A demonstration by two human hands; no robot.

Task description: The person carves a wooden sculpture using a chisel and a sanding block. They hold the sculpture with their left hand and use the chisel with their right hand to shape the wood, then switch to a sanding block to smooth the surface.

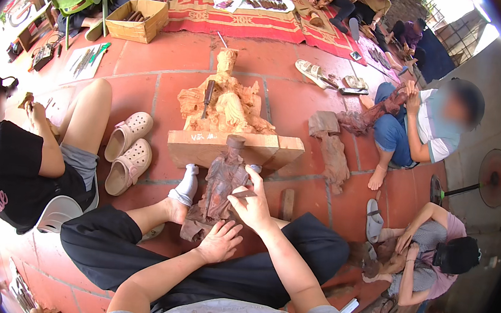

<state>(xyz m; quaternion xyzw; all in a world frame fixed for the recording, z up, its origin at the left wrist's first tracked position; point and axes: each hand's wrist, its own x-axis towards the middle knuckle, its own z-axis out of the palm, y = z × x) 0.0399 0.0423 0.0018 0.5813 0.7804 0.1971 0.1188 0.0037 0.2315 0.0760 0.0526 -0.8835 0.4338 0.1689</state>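
Head view: dark figurine point(224, 178) stands upright lengthwise, head-up, left hand point(220, 242) spread, right hand point(251, 203) half-curled, grip unclear.

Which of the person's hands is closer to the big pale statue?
The right hand. It is beside the dark carving, just below the pale statue in the picture. The left hand is farther away, down by the dark carving's lower end.

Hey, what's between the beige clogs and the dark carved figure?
In the head view, a foot in a grey sock and red tile lie between the beige clogs and the dark carved figure.
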